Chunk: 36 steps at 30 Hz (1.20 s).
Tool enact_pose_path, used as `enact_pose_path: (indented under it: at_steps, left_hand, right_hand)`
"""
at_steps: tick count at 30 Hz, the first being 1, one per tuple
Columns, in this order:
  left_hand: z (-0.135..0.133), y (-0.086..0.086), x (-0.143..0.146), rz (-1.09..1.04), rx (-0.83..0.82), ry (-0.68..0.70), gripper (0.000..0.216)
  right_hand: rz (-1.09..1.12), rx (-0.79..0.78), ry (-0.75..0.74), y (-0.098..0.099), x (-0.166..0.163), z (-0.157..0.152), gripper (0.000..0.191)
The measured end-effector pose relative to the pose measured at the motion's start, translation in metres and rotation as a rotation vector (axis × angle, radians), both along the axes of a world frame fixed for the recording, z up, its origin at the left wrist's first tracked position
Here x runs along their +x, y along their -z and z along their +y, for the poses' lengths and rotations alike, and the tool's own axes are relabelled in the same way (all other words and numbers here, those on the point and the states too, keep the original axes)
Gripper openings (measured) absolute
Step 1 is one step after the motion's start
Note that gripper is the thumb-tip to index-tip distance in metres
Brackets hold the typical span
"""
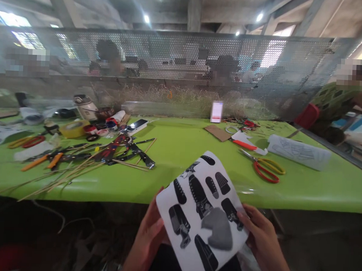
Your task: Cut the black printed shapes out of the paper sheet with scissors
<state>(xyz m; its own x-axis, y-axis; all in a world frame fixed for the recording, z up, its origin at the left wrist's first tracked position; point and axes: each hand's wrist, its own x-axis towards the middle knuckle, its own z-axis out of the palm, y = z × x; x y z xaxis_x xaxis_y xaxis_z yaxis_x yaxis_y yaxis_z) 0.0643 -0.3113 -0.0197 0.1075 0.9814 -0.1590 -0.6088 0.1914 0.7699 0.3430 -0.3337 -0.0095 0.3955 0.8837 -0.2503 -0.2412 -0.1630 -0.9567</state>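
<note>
A white sheet printed with several black shapes (pixel 200 210) is held up in front of me, just before the near edge of the green table (pixel 180 151). My left hand (pixel 149 234) grips its left edge, fingers curled behind and thumb at the side. At the sheet's right edge, my right hand (pixel 260 235) pinches the paper, thumb on the printed face. A thin clear film lies on the table just beyond the sheet.
Red-and-yellow scissors (pixel 265 167) and a rolled printed sheet (pixel 298 152) lie to the right. Bamboo sticks (pixel 71 172), pliers, tape rolls and a phone (pixel 136 126) crowd the left. A perforated metal screen (pixel 183 71) backs the table; people sit behind it and at right.
</note>
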Motion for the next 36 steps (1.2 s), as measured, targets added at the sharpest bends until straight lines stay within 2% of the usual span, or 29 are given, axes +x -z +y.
enact_pose_path:
  at_steps: [2,4,7,11,14,18,23,25,27,29,32,34,36]
  left_hand:
    - [0.008,-0.018,-0.01,0.044,0.02,-0.068,0.086]
    - [0.017,-0.033,-0.019,0.095,0.067,-0.099,0.081]
    - [0.029,-0.044,-0.024,0.264,0.103,-0.108,0.073]
    - [0.052,-0.04,-0.027,0.576,0.197,-0.131,0.064]
    - [0.078,-0.037,-0.031,0.765,0.351,-0.057,0.051]
    - [0.117,-0.04,-0.028,0.836,0.444,0.013,0.044]
    - [0.151,-0.038,-0.015,0.9,0.493,0.097,0.048]
    - [0.158,-0.034,-0.013,0.932,0.513,0.095,0.042]
    - [0.161,-0.029,-0.014,0.957,0.528,0.087,0.037]
    - [0.163,-0.024,-0.015,0.975,0.54,0.077,0.035]
    - [0.164,-0.019,-0.018,0.989,0.564,0.074,0.033]
    - [0.165,-0.016,-0.019,0.996,0.592,0.078,0.031]
    - [0.165,-0.014,-0.02,1.007,0.62,0.085,0.031]
  right_hand:
    - [-0.069,-0.042,-0.067,0.004,0.003,-0.004,0.037]
    - [-0.118,-0.076,-0.127,0.007,0.006,-0.006,0.039]
    - [-0.134,-0.082,-0.19,0.008,0.006,-0.009,0.037]
    - [-0.074,-0.054,-0.245,0.011,0.003,-0.012,0.032]
    - [-0.062,-0.037,-0.323,0.015,-0.001,-0.015,0.035]
    - [-0.03,0.013,-0.362,0.021,-0.009,-0.019,0.043]
    - [-0.076,-0.079,-0.415,0.027,-0.014,-0.02,0.055]
    - [-0.226,-0.088,-0.419,0.026,-0.009,-0.018,0.054]
    - [-0.502,-0.027,-0.374,0.019,-0.001,-0.016,0.045]
    - [-0.864,0.06,-0.295,0.004,0.004,-0.011,0.035]
    - [-1.347,0.134,-0.16,-0.028,0.003,0.002,0.033]
    - [-1.528,0.22,-0.129,-0.045,0.001,0.017,0.035]
    - [-1.557,0.329,-0.155,-0.052,0.001,0.036,0.036]
